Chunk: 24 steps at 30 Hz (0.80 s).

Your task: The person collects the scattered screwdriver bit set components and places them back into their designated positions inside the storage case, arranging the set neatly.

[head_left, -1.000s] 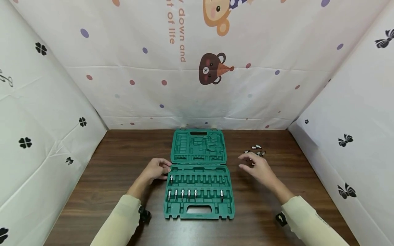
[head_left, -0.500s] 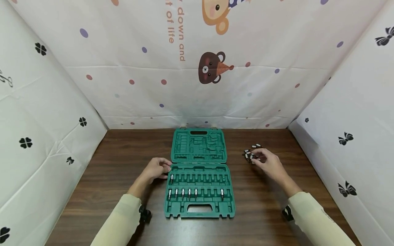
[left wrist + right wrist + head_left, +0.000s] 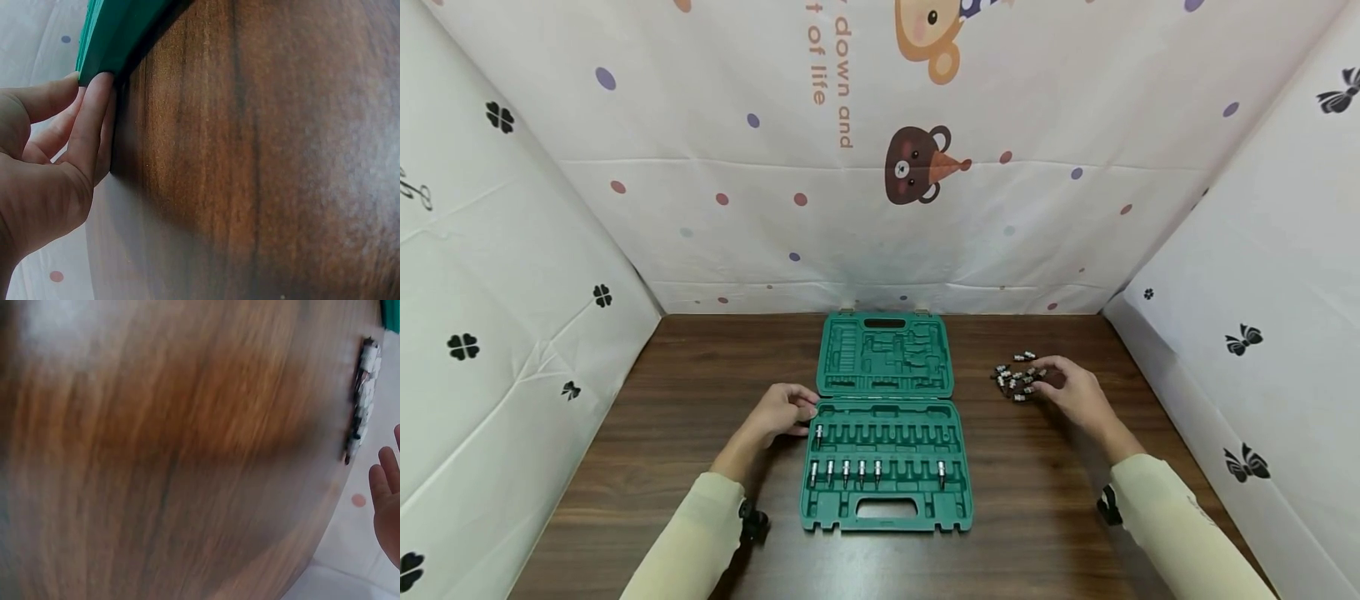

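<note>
A green plastic socket case (image 3: 886, 504) lies open on the table, its lid folded back. My left hand (image 3: 778, 411) pinches the case's left edge near the hinge; thumb and fingers meet the green corner (image 3: 122, 44) in the left wrist view. Several silver bit sockets (image 3: 861, 473) sit in the lower row, and one bit socket (image 3: 819, 434) stands at the left of the upper row. My right hand (image 3: 1077, 400) is beside a loose pile of bit sockets (image 3: 1015, 379), fingers apart at its right side. In the right wrist view that pile (image 3: 364, 394) shows near the fingers (image 3: 380, 481).
The dark wooden table (image 3: 715, 358) is walled by white printed cloth (image 3: 850, 233) at the back and both sides. One or two bit sockets (image 3: 1024, 356) lie slightly behind the pile. The lid (image 3: 883, 358) has empty moulded recesses.
My right hand has moved right, over and past the pile of bit sockets to its right side, uncovering more of it. The left hand and the case have stayed in place.
</note>
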Available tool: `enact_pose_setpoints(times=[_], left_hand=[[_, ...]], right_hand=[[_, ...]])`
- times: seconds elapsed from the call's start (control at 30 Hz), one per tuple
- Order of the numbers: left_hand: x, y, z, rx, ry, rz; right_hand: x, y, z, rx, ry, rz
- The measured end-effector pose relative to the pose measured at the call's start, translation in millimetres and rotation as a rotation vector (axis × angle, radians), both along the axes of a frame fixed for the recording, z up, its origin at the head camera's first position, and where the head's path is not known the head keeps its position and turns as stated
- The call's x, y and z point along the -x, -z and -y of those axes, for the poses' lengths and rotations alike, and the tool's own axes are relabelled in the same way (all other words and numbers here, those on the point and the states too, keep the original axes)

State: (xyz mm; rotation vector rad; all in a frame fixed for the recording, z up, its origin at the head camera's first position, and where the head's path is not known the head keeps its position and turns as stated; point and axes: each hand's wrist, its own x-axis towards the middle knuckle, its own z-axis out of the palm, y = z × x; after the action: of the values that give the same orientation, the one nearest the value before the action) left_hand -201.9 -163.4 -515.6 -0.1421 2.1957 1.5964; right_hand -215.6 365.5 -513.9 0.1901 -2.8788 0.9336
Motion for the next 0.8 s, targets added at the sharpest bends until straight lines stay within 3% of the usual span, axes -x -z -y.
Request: enact_pose_setpoints(times=[0.2,0.8], left_hand=[[0.1,0.2,0.1,-0.004,0.004,-0.003],[0.4,3.2,0.2,0.000,0.001,-0.014]], right_hand=[[6.6,2.2,-9.6,-0.005,0.012,0.067],[27.6,13.3,-20.7,-0.106,0.005,0.100]])
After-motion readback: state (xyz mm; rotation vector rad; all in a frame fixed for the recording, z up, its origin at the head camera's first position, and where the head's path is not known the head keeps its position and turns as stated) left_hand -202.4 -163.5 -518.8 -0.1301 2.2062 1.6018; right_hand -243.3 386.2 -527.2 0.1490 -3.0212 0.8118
